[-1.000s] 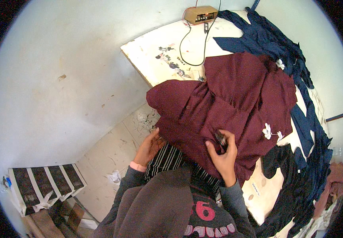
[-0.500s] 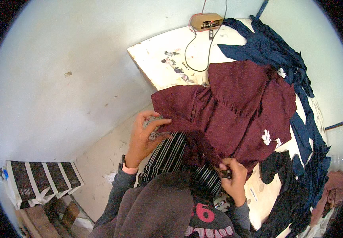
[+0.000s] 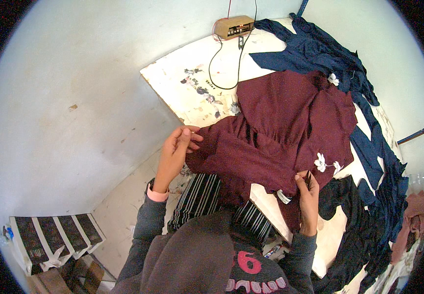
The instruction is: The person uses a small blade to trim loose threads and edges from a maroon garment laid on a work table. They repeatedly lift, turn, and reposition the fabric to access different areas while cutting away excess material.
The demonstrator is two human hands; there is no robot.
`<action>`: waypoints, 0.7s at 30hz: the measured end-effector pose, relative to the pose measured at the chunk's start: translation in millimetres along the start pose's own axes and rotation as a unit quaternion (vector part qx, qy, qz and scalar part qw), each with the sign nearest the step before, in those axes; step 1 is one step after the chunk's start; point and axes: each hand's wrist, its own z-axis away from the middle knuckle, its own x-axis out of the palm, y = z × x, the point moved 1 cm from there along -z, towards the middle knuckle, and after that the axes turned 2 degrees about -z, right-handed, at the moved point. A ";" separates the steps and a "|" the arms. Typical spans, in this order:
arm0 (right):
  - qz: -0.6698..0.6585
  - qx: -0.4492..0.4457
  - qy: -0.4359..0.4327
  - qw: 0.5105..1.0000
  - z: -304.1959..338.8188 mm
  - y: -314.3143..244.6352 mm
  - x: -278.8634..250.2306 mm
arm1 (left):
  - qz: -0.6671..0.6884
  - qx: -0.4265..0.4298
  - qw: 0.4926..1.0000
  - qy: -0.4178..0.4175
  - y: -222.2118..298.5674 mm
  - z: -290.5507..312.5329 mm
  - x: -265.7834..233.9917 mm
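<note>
Maroon cloth, matte and softly creased, makes up the garment point(image 3: 275, 117) that lies across the near part of the white table point(image 3: 167, 68), its lower edge raised between the two hands and hanging past the tabletop. Fine gathers pucker its middle, and deeper folds run up toward the far end, where the fabric spreads in a wide, rounded flap. White flower shapes point(image 3: 320, 162) stand out on its right side, with another near the far end, and a small white label point(image 3: 284, 197) shows at the near edge. At the garment's left edge, the left hand point(image 3: 175, 154) has its fingers bent against the cloth; whether they grip it, I cannot tell. The right hand point(image 3: 308, 196) pinches the near edge beside the label, with a dark, pointed thing point(image 3: 308, 177) among its fingers, too small to make out. Navy cloth point(image 3: 315, 54) lies beyond, black cloth point(image 3: 351, 220) to the right.
</note>
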 end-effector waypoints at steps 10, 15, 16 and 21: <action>0.003 -0.017 -0.013 1.000 -9.6 22.1 6.6 | -0.355 0.293 0.885 -0.069 31.2 18.1 45.5; 0.051 -0.051 -0.021 0.997 -13.9 29.0 8.3 | -0.282 0.097 0.954 -0.023 4.3 1.0 19.9; 0.050 -0.046 -0.024 0.997 -14.0 28.6 9.5 | -0.269 0.122 0.955 0.023 -7.9 -3.6 0.6; 0.049 -0.051 -0.020 0.997 -14.1 28.9 10.6 | -0.410 0.152 0.872 0.218 -20.6 4.2 -46.4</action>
